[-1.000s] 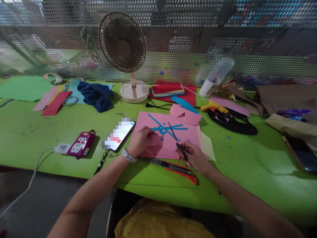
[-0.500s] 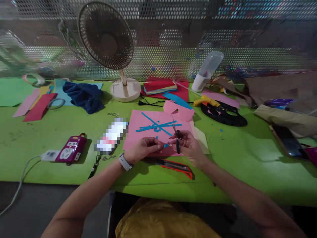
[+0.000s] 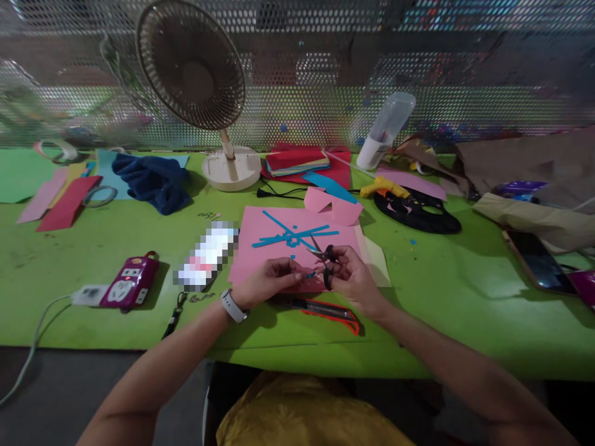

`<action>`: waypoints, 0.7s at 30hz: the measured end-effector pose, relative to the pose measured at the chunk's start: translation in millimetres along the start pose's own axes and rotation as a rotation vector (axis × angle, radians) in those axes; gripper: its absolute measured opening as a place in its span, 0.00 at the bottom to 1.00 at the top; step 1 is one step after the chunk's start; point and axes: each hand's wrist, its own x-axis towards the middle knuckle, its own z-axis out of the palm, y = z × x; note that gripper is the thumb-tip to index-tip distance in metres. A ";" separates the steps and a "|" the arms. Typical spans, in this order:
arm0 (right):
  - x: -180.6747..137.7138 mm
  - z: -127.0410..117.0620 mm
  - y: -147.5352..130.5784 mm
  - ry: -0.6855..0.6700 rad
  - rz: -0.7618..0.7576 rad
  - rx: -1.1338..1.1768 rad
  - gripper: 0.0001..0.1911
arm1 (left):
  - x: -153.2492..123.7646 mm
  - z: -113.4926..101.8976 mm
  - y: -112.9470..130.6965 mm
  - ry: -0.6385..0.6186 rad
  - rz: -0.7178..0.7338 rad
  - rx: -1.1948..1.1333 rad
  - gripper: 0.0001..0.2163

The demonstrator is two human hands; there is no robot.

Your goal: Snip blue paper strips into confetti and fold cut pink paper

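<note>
Over the near edge of a pink paper sheet (image 3: 269, 248), my left hand (image 3: 267, 280) pinches a small blue paper scrap (image 3: 310, 274) between its fingertips. My right hand (image 3: 353, 275) is closed round the handles of small black scissors (image 3: 323, 257), whose blades point up and left, right beside the scrap. Thin blue paper strips (image 3: 292, 235) lie crossed on the pink sheet. A utility knife (image 3: 328, 310) with an orange-red edge lies on the green table just below both hands. A white band sits on my left wrist.
A phone (image 3: 207, 257) and a purple power strip (image 3: 130, 282) with a white cable lie to the left. A desk fan (image 3: 199, 74), blue cloth (image 3: 151, 179), stacked coloured paper (image 3: 297, 160), glue gun (image 3: 383, 184), black cutout (image 3: 418, 214) and a second phone (image 3: 539, 260) ring the work area before a perforated metal screen.
My left hand lifted off the pink sheet and came toward me with a blue scrap. My right hand brought the scissors up to meet it, and the blades have tilted leftward.
</note>
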 end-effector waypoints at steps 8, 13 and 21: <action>-1.2 3.5 2.6 -0.013 -0.010 -0.054 0.23 | 0.8 6.6 -3.2 -0.019 0.038 0.089 0.15; -0.7 3.0 2.7 0.007 -0.001 -0.051 0.23 | 0.6 2.3 -8.0 -0.053 0.035 0.141 0.15; 1.3 0.4 -1.9 0.027 0.005 0.011 0.24 | -2.8 -1.1 -4.8 -0.069 0.064 0.270 0.15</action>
